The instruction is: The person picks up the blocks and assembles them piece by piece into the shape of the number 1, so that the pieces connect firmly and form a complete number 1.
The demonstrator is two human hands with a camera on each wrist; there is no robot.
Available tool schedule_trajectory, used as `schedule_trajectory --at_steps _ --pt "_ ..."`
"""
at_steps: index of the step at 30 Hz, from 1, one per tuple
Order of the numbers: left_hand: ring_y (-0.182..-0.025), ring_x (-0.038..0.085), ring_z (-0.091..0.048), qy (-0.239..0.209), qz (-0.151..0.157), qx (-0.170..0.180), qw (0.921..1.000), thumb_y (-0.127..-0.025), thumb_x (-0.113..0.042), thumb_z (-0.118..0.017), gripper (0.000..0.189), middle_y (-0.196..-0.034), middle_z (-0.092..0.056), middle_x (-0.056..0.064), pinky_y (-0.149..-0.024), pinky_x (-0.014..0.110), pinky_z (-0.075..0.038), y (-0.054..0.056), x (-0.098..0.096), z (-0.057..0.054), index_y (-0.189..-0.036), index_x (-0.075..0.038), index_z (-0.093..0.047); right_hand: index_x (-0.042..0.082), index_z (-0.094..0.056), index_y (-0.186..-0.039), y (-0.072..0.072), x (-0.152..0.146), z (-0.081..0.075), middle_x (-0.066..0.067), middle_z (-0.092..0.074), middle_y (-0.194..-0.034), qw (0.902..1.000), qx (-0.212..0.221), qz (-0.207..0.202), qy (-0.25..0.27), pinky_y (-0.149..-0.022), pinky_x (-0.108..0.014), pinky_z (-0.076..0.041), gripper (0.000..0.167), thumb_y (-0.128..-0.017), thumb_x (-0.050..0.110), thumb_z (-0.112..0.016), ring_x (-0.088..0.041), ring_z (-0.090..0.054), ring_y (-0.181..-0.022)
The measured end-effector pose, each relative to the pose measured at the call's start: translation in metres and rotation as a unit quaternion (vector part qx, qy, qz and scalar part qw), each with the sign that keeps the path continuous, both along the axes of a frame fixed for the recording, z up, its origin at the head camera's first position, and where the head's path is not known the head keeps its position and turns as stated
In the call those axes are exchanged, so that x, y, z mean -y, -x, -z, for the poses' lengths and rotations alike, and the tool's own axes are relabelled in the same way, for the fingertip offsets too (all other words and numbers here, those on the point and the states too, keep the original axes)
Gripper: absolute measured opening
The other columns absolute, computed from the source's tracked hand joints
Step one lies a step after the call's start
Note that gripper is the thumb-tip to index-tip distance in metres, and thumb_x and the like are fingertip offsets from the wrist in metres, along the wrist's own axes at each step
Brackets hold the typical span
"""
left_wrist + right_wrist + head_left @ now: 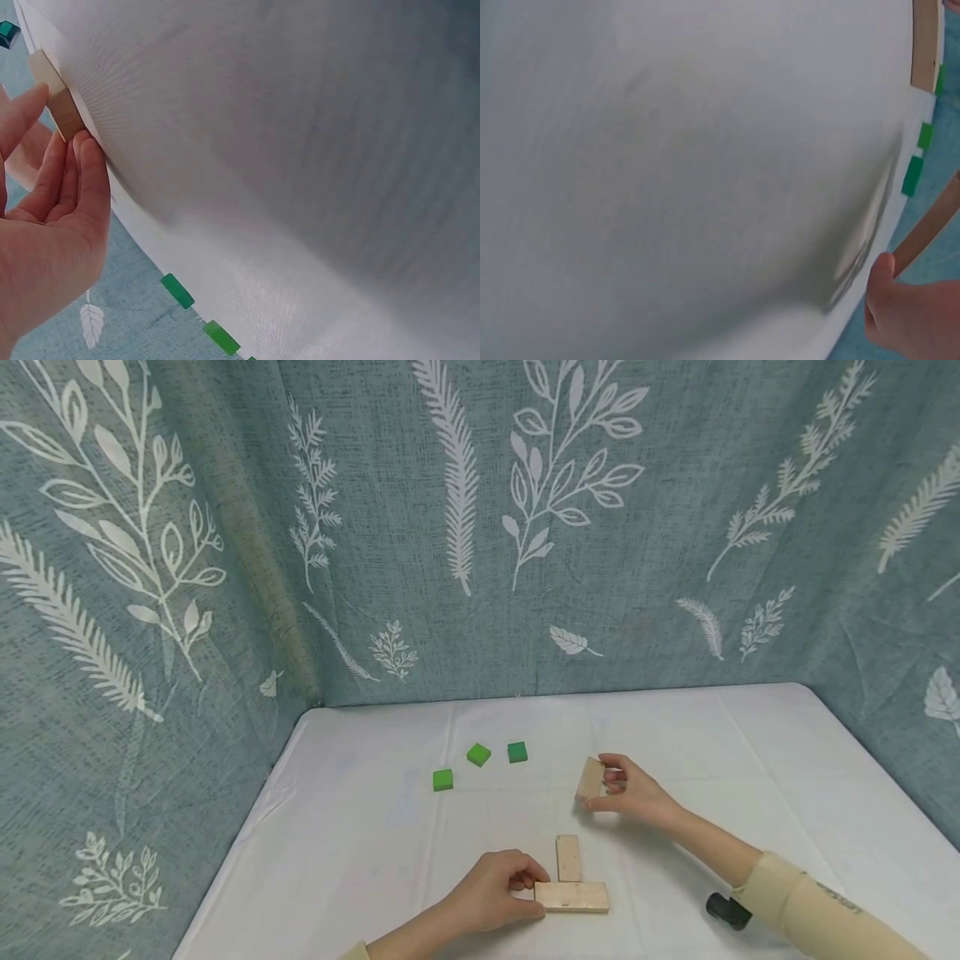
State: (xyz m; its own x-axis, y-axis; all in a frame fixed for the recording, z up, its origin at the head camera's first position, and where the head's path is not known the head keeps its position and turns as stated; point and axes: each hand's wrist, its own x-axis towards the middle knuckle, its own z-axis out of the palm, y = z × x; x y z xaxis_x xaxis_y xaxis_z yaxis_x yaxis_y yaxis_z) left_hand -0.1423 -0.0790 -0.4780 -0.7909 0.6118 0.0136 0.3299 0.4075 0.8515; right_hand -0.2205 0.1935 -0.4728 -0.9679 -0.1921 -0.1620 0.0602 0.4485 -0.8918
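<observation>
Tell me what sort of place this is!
Maybe a curtained-off play or work spot: a leafy curtain hangs behind a white-covered table, where wooden blocks are being handled.

Wooden block (572, 897) lay crosswise, left hand (497, 892) pinching end; 2nd block (568, 857) beyond; right hand (632, 792) held slanted 3rd block (591, 779).

A sleeve (821, 906) partly hides a black object (724, 911), head view's lower right; the right wrist view's right edge crops a wooden block (931, 227).
</observation>
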Motion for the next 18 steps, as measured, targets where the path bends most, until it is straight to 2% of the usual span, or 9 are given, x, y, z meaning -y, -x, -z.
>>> schedule_trajectory --at_steps 9,18 --pt "-0.079 0.001 -0.055 0.002 0.001 -0.002 1.0000 -0.074 -0.004 -0.082 0.023 -0.085 -0.060 -0.010 -0.074 0.018 -0.051 0.000 0.001 -0.001 -0.094 -0.007 -0.071 -0.001 -0.037 -0.144 -0.005 0.013 0.004 -0.019 -0.048 -0.129 0.9992 -0.031 -0.025 0.002 -0.102 -0.049 -0.042 0.087 -0.075 0.022 -0.085 -0.040 -0.048 -0.123" --pt "-0.079 0.001 -0.055 -0.003 0.003 -0.004 1.0000 -0.075 -0.004 -0.082 0.023 -0.085 -0.060 -0.010 -0.075 0.018 -0.051 0.001 0.002 -0.001 -0.094 -0.006 -0.070 0.000 -0.038 -0.143 -0.007 0.025 0.005 -0.020 -0.049 -0.131 0.9981 -0.041 -0.030 -0.034 -0.102 -0.051 -0.041 0.087 -0.073 0.021 -0.086 -0.043 -0.047 -0.123"
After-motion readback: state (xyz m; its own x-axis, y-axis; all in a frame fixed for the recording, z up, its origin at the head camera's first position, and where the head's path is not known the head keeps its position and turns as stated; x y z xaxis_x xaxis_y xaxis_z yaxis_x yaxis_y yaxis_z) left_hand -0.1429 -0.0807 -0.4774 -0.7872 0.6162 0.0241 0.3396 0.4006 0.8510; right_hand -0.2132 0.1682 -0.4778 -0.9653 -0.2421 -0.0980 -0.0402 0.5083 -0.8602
